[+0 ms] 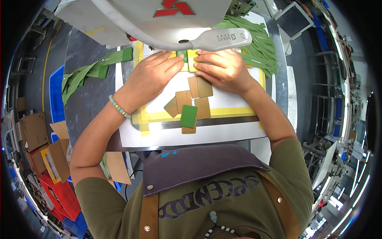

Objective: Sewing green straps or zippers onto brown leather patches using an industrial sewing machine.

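Note:
A small green piece (182, 56), apparently fabric, lies under the head of a sewing machine (159, 20). My left hand (153, 75) has its thumb and index fingertip closed together at the green piece's left edge. To the right is a yellow block or plate (192, 60), with the fingertips of my right hand (227, 69) resting on it, fingers apart and partly bent. Nearer to me, several tan cards (203, 87) lie loosely overlapped on the white work surface (159, 137). On the nearest card sits a green rectangular piece (188, 116). The needle area is hidden.
A white lamp (223, 39) on a bendy neck hangs above my fingers. Green strips (256, 47) are heaped at the back right, more strips (89, 71) at the left. Yellow tape (227, 112) borders the white surface. Blue bins (57, 95) and cardboard boxes (34, 131) stand left.

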